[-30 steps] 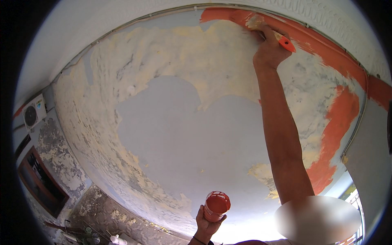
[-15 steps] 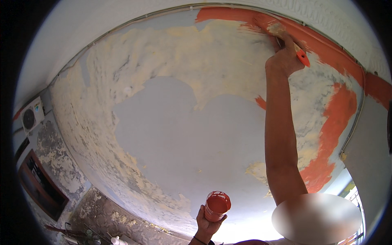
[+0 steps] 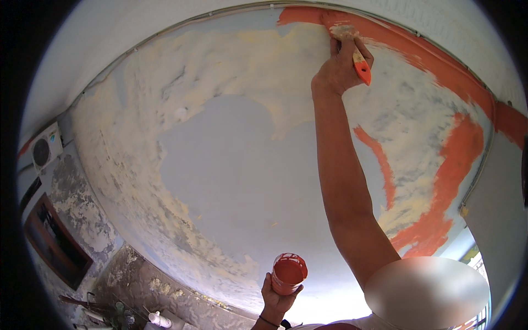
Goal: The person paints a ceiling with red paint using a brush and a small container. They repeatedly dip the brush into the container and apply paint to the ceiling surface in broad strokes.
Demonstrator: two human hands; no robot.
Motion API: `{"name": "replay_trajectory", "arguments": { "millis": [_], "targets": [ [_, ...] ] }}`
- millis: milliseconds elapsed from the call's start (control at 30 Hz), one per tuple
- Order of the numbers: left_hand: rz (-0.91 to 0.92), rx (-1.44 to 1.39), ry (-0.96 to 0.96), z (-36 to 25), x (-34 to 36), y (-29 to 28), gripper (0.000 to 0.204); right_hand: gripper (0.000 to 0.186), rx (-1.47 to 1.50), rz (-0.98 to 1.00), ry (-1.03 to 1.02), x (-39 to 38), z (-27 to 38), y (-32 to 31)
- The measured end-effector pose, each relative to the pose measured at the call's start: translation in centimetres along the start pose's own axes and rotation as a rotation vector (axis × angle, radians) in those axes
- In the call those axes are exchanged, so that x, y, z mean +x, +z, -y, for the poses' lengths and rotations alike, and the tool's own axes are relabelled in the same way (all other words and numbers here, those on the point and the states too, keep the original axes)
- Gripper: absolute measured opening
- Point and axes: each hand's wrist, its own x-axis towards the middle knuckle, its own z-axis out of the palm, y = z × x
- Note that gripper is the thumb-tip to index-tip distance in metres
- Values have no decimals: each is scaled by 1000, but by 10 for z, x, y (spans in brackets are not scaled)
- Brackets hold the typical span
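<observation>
The brush (image 3: 361,69) is held at the top of the wall (image 3: 231,154), its head up at the lower edge of an orange band (image 3: 418,52) and its handle slanting down to the right. It is gripped near the head by the right hand (image 3: 336,71), with the fingers closed around it; whether the bristles are pressed to the wall cannot be told for certain.

The step in hand is judged to be the brushing of orange paint along the wall's upper border. For the next move, a steady leftward stroke seems called for, with the brush kept clear of the cable (image 3: 271,6) and the ceiling (image 3: 110,33), and with fresh paint taken if the bristles run dry.

Low in the view, well apart from the brush, the cup (image 3: 284,290) is gripped around its sides by the left hand (image 3: 279,301). Orange paint (image 3: 290,269) is seen inside it.

To the right of the raised forearm, a thin stripe (image 3: 382,159) and a broad patch (image 3: 454,159) are painted orange. Most of the wall is left grey and blotched with cream. Farther left, a fan unit (image 3: 45,148) is mounted above a window (image 3: 58,242).
</observation>
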Motion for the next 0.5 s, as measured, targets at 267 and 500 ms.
{"name": "replay_trajectory", "arguments": {
  "millis": [267,500],
  "targets": [
    [-60,99,113,-17,-12,9,67,20,-161,87,-4,-12,-17,8],
    [49,5,57,-18,-5,5,65,23,-156,136,36,-26,-15,8]
  ]
}}
